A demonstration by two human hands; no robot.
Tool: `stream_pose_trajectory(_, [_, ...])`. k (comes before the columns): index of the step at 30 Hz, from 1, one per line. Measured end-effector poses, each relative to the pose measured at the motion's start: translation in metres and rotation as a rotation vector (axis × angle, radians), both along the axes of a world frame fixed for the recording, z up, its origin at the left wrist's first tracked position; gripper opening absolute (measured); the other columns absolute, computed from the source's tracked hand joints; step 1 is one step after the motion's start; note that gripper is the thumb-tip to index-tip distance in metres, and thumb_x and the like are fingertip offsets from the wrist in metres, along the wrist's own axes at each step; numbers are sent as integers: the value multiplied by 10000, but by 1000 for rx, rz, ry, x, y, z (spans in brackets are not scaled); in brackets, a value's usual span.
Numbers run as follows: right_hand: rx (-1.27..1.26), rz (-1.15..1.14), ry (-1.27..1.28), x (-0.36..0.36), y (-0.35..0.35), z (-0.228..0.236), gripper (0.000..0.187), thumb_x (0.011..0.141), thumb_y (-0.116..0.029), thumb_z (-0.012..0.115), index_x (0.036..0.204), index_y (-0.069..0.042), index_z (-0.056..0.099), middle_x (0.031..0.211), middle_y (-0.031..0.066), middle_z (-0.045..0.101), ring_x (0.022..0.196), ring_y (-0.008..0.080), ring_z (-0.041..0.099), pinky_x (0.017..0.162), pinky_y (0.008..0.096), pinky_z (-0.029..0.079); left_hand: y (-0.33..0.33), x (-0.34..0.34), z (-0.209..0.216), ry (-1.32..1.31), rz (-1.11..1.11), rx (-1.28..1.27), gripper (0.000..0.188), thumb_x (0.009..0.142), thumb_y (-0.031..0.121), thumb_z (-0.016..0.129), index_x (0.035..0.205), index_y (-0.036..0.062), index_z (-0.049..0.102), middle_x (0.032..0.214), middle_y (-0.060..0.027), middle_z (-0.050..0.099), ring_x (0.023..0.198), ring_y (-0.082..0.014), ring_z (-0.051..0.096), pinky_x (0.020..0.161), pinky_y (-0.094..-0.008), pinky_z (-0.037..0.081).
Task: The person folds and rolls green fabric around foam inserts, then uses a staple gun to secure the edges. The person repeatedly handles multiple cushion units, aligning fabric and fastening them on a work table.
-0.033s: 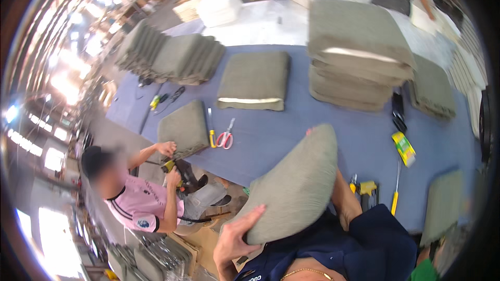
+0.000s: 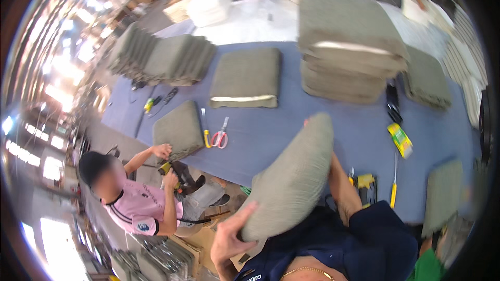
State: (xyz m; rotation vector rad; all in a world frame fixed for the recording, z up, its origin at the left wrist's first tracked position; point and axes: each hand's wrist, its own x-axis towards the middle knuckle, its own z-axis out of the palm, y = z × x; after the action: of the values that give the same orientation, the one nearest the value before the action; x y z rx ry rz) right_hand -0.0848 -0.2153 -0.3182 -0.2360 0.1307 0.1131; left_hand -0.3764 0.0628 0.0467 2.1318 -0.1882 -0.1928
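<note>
Under bright windows, a cluttered workshop surrounds a wide bench topped in blue-grey cloth (image 2: pixel 260 138), with a white-covered surface (image 2: pixel 255 18) beyond its far edge. Taking the plump, grey-green, finely ribbed fabric cushion (image 2: pixel 291 177) as the middle of the dial, it is held tilted in front of the person's dark navy top (image 2: pixel 333 239), at the bench's near edge. The left hand (image 2: pixel 233 234), between 7 and 8 o'clock, grips its lower corner, digits parted and against the fabric. Of the right hand (image 2: pixel 307 122), only fingertips show over the upper edge between 12 and 1 o'clock; the rest is behind the cushion, so how tightly it closes cannot be told. At 11 o'clock lies a square grey-green cushion with a pale strip along its front (image 2: pixel 245 78); at 1 o'clock rises a tall pile of similar grey-green cushions (image 2: pixel 354 47). Red-handled scissors (image 2: pixel 220 138) rest at 10 o'clock beside a slim yellow-handled tool (image 2: pixel 206 135). At 9 o'clock a co-worker in a pink shirt (image 2: pixel 138 205) has a yellow-and-dark hand tool (image 2: pixel 165 168) near another grey-green cushion (image 2: pixel 179 125). A yellow-and-black tool (image 2: pixel 366 183) and a yellow-handled screwdriver (image 2: pixel 394 192) lie at 3 o'clock, and a yellow-green packet (image 2: pixel 399 139) at 2.
</note>
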Motion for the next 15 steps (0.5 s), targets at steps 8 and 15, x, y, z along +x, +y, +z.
stream_pose_trajectory(8, [-1310,-579,-208,29,-102,224,423,1069,-364,470,1106,-12,702,1044,117,723,1020,219,653,936,379,502,-13,98,-62,-268,288,-214,654,689,100,933,1284,-43,702,1300,-167,728,1170,-252,692,1073,-402,502])
stream_pose_trajectory(15, [-2059,-772,-187,42,-130,228,140,866,-192,669,870,-133,795,1003,130,764,991,349,706,915,468,558,-77,191,-52,-272,-175,25,660,706,42,907,1312,-64,670,1296,-181,718,1194,-333,680,1087,-432,495])
